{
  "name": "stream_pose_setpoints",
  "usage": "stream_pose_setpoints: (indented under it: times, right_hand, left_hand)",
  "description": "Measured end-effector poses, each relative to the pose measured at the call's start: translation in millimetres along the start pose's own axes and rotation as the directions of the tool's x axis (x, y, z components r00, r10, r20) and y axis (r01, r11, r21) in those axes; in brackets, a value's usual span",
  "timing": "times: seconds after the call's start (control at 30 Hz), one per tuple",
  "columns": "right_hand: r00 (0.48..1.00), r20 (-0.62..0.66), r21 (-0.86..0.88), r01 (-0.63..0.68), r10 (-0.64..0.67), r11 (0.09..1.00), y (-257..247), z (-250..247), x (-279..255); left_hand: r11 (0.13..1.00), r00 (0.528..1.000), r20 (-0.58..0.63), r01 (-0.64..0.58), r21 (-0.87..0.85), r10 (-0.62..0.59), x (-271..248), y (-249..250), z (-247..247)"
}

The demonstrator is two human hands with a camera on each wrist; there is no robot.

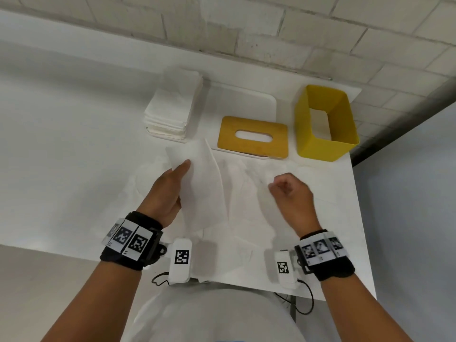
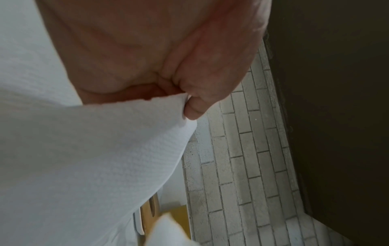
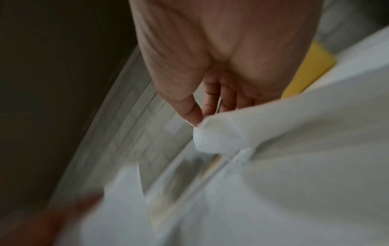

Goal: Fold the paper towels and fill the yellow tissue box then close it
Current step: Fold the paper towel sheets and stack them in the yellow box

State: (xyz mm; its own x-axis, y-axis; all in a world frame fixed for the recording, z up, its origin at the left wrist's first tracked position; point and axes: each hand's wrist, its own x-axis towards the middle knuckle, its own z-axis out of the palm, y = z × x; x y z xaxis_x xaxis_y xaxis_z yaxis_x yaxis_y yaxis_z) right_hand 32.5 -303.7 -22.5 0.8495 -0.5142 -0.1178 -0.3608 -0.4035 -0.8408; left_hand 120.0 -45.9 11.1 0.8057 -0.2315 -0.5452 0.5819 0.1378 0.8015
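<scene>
I have one paper towel (image 1: 209, 183) spread in front of me, mid-fold, lifted off the white table (image 1: 61, 156). My left hand (image 1: 167, 193) holds its left edge, thumb on top and fingers behind the sheet; the left wrist view shows the thumb pinching the edge (image 2: 168, 99). My right hand (image 1: 291, 196) is curled, fingertips nipping the right corner, which the right wrist view confirms despite blur.

The yellow tissue box (image 1: 325, 124) stands open at two o'clock from my hands, its slotted lid (image 1: 253, 137) lying flat at one o'clock, and the stack of folded towels (image 1: 172, 107) sits at eleven o'clock.

The risks as I judge them: the sheet is thin and both pinches are small, so pulling the hands apart could tear it or slip a corner free. If my edges meet unevenly, the fold comes out skewed and too wide for the box. Swinging the loose sheet forward could also brush the lid and nudge it.
</scene>
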Motion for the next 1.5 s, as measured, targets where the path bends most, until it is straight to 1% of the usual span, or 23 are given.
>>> stream_pose_setpoints:
  times: [0.03, 0.07, 0.13, 0.17, 0.2, 0.23, 0.27, 0.3, 0.37, 0.43, 0.47, 0.57, 0.63, 0.67, 0.7, 0.77, 0.83, 0.97, 1.07, 1.2, 1.37, 1.43, 1.5]
  right_hand:
    - [0.996, 0.006, 0.182, -0.089, 0.089, 0.979, -6.9, -8.2, -1.3]
    - [0.987, 0.032, 0.373, -0.159, 0.159, 0.914, -14.1, -15.8, -3.4]
    - [0.964, 0.072, 0.703, -0.230, 0.255, 0.672, -22.2, -28.8, -4.9]
    - [0.954, 0.078, 0.797, -0.233, 0.288, 0.556, -25.2, -33.1, -5.6]
    - [0.943, 0.091, 0.847, -0.242, 0.320, 0.474, -23.6, -32.7, -4.8]
    - [0.933, 0.111, 0.860, -0.263, 0.344, 0.436, -21.7, -29.9, -4.3]
    - [0.928, 0.129, 0.846, -0.287, 0.350, 0.449, -22.8, -24.6, -5.2]
    - [0.929, 0.141, 0.806, -0.309, 0.343, 0.505, -21.6, -16.1, -5.4]
    - [0.945, 0.146, 0.656, -0.314, 0.293, 0.687, -26.0, 2.8, -12.4]
    - [0.970, 0.065, 0.494, -0.235, 0.234, 0.837, -29.4, 15.5, -16.5]
    - [0.975, 0.026, 0.474, -0.207, 0.222, 0.856, -30.5, 17.6, -16.2]
    - [0.981, -0.025, 0.582, -0.141, 0.190, 0.801, -42.4, 5.1, -14.6]
    - [0.996, 0.028, 0.608, -0.085, 0.085, 0.790, -55.9, -15.1, -16.9]
    - [0.996, 0.089, 0.613, -0.057, 0.003, 0.788, -65.5, -27.1, -19.4]
    - [0.984, 0.157, 0.624, -0.033, -0.083, 0.781, -77.3, -38.1, -22.4]
    - [0.931, 0.290, 0.660, -0.028, -0.220, 0.751, -100.4, -50.4, -29.8]
    - [0.903, 0.334, 0.661, -0.018, -0.272, 0.750, -114.9, -47.1, -32.9]
    - [0.946, 0.228, 0.504, 0.089, -0.232, 0.859, -119.6, -21.9, -24.7]
    - [0.960, 0.175, 0.509, 0.100, -0.217, 0.855, -117.9, -13.9, -20.7]
    - [0.969, 0.074, 0.450, 0.180, -0.237, 0.875, -112.9, -7.6, -16.7]
    - [0.971, 0.032, 0.405, 0.204, -0.237, 0.891, -108.2, -6.0, -12.1]
    - [0.971, 0.016, 0.404, 0.212, -0.239, 0.890, -107.3, -4.5, -12.2]
    - [0.972, 0.012, 0.409, 0.209, -0.234, 0.888, -107.3, -3.1, -12.1]
  left_hand:
    - [1.000, 1.000, 0.003, 0.002, 0.003, -0.002, -0.2, -0.5, -0.7]
    - [1.000, 1.000, 0.004, 0.004, 0.004, -0.004, -0.1, -1.0, -1.1]
    - [1.000, 1.000, 0.010, 0.004, 0.004, -0.004, -1.3, -1.0, -0.1]
    - [1.000, 1.000, 0.012, 0.006, 0.004, -0.006, -1.3, -1.2, 0.7]
    - [1.000, 1.000, 0.013, 0.008, 0.003, -0.008, -0.8, -1.7, 1.9]
    - [1.000, 1.000, 0.012, 0.015, 0.003, -0.015, -0.1, -2.6, 3.8]
    - [1.000, 1.000, 0.016, 0.026, 0.010, -0.026, 0.5, -4.7, 6.7]
    - [0.999, 0.999, 0.029, 0.042, 0.020, -0.043, 0.0, -6.5, 11.0]
    - [0.994, 0.992, 0.078, 0.096, 0.057, -0.100, -0.1, -13.7, 20.7]
    - [0.990, 0.983, 0.138, 0.113, 0.084, -0.124, -1.8, -18.5, 29.4]
    - [0.991, 0.982, 0.150, 0.101, 0.087, -0.113, -0.6, -19.5, 32.0]
    - [0.997, 0.989, 0.135, 0.046, 0.068, -0.055, 1.2, -10.2, 32.0]
    - [0.997, 0.990, 0.135, 0.020, 0.077, -0.030, 1.5, -1.5, 27.8]
    - [0.996, 0.990, 0.139, 0.008, 0.086, -0.020, 2.9, 1.9, 26.1]
    - [0.996, 0.989, 0.149, -0.002, 0.090, -0.011, 2.2, 5.7, 25.5]
    - [0.995, 0.986, 0.164, -0.013, 0.095, -0.003, 1.4, 9.8, 26.9]
    - [0.996, 0.981, 0.191, -0.030, 0.085, 0.013, 0.3, 10.4, 32.6]
    - [0.994, 0.948, 0.316, -0.073, 0.079, 0.045, -12.0, 11.7, 46.7]
    - [0.994, 0.944, 0.325, -0.082, 0.068, 0.056, -15.6, 11.6, 48.9]
    - [0.995, 0.961, 0.277, -0.048, 0.088, 0.022, -11.7, 7.2, 49.0]
    - [0.997, 0.907, 0.418, -0.067, 0.050, 0.040, -17.4, 15.1, 52.8]
    - [0.997, 0.894, 0.445, -0.076, 0.025, 0.057, -19.6, 17.2, 53.7]
    - [0.991, 0.891, 0.449, -0.115, 0.070, 0.072, -21.0, 16.6, 51.9]
